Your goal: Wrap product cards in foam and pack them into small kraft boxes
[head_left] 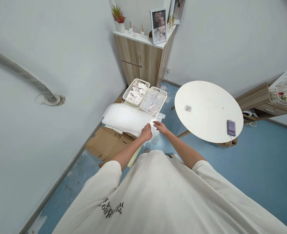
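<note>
My left hand (147, 132) is closed in a pinch over the near right part of a white foam sheet (126, 117). Whatever sits between its fingertips is too small to make out. Just to its right, my right hand (159, 126) has its fingers stretched out and apart, with nothing visible in them. Beyond both hands stand two white plastic baskets. The left basket (124, 96) contains several small printed packets; the right basket (142, 106) holds clear flat cases, one with pinkish contents.
Flattened cardboard (104, 143) lies left of my hands. To the right, a round white table (206, 100) carries a small clear case (188, 108) and a phone (231, 128) on a cable. A wood-grain cabinet (143, 55) stands behind the baskets, with picture frames and bottles on top.
</note>
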### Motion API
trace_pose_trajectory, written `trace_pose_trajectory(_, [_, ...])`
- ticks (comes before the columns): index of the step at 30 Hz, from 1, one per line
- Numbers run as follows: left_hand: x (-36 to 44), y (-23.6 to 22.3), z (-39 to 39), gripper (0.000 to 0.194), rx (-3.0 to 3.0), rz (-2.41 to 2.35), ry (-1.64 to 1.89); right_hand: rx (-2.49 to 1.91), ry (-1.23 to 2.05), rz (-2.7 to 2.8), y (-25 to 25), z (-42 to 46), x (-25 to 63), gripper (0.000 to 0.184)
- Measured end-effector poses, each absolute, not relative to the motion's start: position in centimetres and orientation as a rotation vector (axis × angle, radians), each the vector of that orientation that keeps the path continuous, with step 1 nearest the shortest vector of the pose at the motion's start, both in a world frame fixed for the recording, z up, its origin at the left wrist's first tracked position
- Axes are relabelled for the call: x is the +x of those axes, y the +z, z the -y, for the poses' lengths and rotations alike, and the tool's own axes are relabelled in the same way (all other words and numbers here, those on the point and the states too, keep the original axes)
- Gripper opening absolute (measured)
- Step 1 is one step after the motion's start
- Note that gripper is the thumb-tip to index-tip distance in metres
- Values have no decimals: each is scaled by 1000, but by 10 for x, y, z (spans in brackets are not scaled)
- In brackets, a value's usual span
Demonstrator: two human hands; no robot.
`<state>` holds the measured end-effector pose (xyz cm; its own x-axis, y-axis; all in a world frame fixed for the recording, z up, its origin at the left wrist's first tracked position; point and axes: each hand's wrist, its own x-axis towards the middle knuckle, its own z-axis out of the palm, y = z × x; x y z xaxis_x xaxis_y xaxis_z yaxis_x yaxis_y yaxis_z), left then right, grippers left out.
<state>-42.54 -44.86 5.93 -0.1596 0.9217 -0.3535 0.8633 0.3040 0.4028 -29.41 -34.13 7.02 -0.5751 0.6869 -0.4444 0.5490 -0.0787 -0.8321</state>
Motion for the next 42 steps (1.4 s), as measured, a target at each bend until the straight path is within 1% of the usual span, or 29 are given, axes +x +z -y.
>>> trace_pose_trajectory(4, [-406,62,456,74,1701,-1942,180,-1404,1822,1901,71,335,-298,41])
trace_pose_trajectory(6, [-397,62,457,74,1772,-1867,228,-1456,1794,1839,67,329,-291,42])
trace_pose_trajectory(8, [-389,62,456,70,1834,-1777,309,-1517,1659,1818,64,322,-278,41])
trace_pose_trajectory(12, [-374,62,441,57,1870,-1680,464,-1606,1317,1831,65,305,-237,33])
trace_pose_trajectory(14, [-366,61,429,54,1861,-1660,472,-1631,1235,1809,68,294,-212,29])
trace_pose_trajectory(17, [-352,60,408,53,1863,-1631,435,-1677,1168,1742,71,276,-176,25])
trace_pose_trajectory(19, [-340,58,393,54,1867,-1619,398,-1702,1152,1692,70,262,-154,27])
trace_pose_trajectory(24, [-303,49,349,57,1868,-1605,278,-1714,1158,1616,59,222,-108,44])
trace_pose_trajectory(30, [-249,41,281,58,1804,-1656,151,-1672,1256,1573,45,149,-58,55])
trace_pose_trajectory(37, [-181,48,196,57,1709,-1765,63,-1666,1311,1528,31,54,11,52])
trace_pose_trajectory(42, [-141,49,152,56,1671,-1787,52,-1734,1319,1408,19,10,53,54])
